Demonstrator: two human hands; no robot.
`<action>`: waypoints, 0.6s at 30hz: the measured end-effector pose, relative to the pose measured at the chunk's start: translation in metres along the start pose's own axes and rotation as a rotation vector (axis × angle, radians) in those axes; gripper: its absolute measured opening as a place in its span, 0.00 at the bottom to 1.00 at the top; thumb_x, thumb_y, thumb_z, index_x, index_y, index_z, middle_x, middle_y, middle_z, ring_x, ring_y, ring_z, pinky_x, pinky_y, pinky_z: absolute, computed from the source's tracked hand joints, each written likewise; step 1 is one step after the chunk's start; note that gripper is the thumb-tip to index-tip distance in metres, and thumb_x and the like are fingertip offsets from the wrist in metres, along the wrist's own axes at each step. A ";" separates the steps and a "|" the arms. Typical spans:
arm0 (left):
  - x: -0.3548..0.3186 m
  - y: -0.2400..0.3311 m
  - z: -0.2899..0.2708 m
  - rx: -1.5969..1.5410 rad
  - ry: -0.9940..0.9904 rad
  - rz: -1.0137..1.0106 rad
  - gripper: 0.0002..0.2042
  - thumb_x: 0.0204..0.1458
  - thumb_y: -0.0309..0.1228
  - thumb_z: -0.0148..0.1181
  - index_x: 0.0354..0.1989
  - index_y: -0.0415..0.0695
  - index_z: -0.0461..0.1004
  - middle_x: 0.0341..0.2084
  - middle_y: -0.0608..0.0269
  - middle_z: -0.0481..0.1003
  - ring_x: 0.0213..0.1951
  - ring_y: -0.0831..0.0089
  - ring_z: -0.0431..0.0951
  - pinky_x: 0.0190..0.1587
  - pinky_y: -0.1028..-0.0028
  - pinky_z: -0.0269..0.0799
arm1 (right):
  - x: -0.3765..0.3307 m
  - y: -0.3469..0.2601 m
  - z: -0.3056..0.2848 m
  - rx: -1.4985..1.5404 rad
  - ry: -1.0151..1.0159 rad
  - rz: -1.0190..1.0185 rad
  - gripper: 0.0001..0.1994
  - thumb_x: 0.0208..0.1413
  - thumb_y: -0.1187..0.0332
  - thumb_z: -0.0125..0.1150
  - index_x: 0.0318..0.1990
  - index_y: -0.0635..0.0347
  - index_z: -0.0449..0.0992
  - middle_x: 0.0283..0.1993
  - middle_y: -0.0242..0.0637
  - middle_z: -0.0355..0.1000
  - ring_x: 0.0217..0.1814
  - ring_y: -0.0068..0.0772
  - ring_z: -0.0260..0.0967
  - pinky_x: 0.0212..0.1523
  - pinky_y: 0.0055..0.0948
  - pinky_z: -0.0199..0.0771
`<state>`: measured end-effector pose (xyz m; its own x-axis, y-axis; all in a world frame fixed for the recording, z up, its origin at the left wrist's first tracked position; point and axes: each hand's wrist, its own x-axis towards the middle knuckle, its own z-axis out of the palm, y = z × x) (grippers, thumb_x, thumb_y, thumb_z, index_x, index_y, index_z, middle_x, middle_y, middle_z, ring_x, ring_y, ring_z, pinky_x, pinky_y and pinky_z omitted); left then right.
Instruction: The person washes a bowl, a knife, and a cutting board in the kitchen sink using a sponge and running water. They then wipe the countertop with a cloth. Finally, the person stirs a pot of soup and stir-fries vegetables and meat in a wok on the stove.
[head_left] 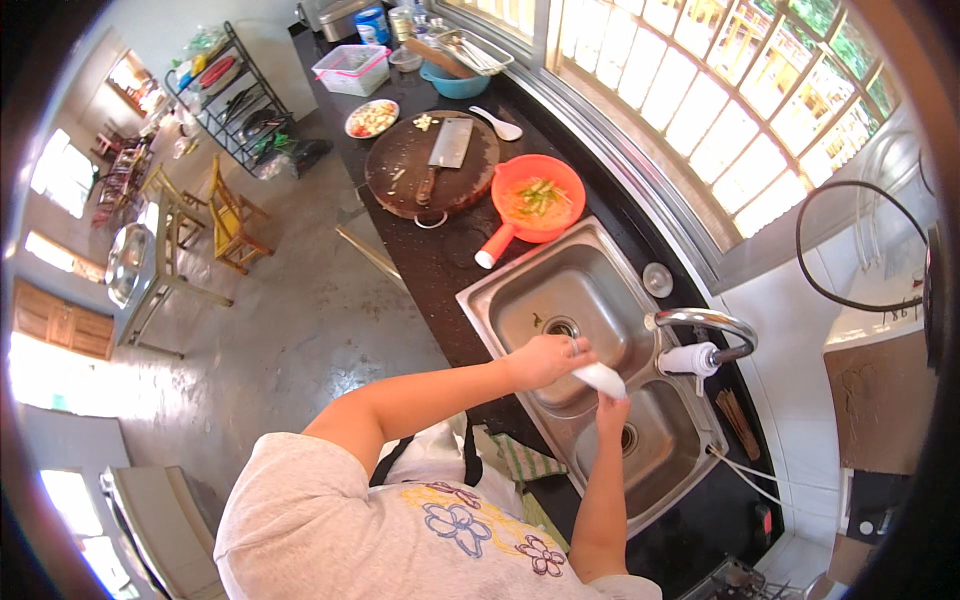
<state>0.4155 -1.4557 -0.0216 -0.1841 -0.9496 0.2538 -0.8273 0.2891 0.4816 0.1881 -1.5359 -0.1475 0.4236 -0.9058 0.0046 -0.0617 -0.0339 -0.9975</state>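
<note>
Over the divider of the double steel sink [480, 300], my hands hold a smooth white object [601, 380] with a rounded edge; it may be a small dish, but its kind does not show clearly. My left hand [548, 362] is closed at its upper left end. From below, my right hand [612, 410] grips the lower right end, fingers partly hidden. Beside them stands the chrome faucet [715, 320] with a white filter body [688, 360]. Bits of green lie near the drain [562, 328] of the far basin.
Left of the sink is an orange handled colander [515, 205] with cut green vegetables. A cleaver [450, 148] rests on the round chopping board [385, 165]. Beyond are a plate of chopped food [371, 119], a white spoon [497, 124] and a blue basin [455, 86]. A striped cloth [528, 458] lies by the near edge.
</note>
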 end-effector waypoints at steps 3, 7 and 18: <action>-0.013 -0.002 -0.019 0.001 0.176 0.221 0.24 0.50 0.23 0.53 0.58 0.52 0.68 0.47 0.59 0.72 0.45 0.57 0.77 0.43 0.64 0.77 | -0.009 -0.038 0.012 -0.329 0.084 -0.131 0.18 0.56 0.76 0.56 0.55 0.63 0.72 0.51 0.41 0.74 0.54 0.34 0.70 0.56 0.32 0.69; -0.018 -0.019 -0.023 -0.061 0.155 0.180 0.23 0.51 0.23 0.52 0.58 0.52 0.68 0.46 0.58 0.72 0.47 0.57 0.76 0.44 0.64 0.77 | -0.014 -0.059 0.022 -0.384 0.198 -0.242 0.17 0.53 0.75 0.58 0.51 0.62 0.75 0.49 0.43 0.76 0.52 0.41 0.72 0.55 0.36 0.69; -0.059 -0.088 -0.121 -0.161 0.399 0.303 0.23 0.47 0.23 0.55 0.55 0.54 0.70 0.44 0.61 0.72 0.43 0.58 0.76 0.43 0.64 0.76 | 0.018 -0.154 0.143 -0.434 0.306 -0.316 0.16 0.53 0.76 0.55 0.51 0.66 0.75 0.49 0.42 0.77 0.53 0.37 0.73 0.56 0.33 0.70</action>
<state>0.5633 -1.4103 0.0231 -0.1598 -0.7096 0.6863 -0.6705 0.5883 0.4521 0.3341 -1.4866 -0.0034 0.2071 -0.9019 0.3791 -0.3649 -0.4308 -0.8254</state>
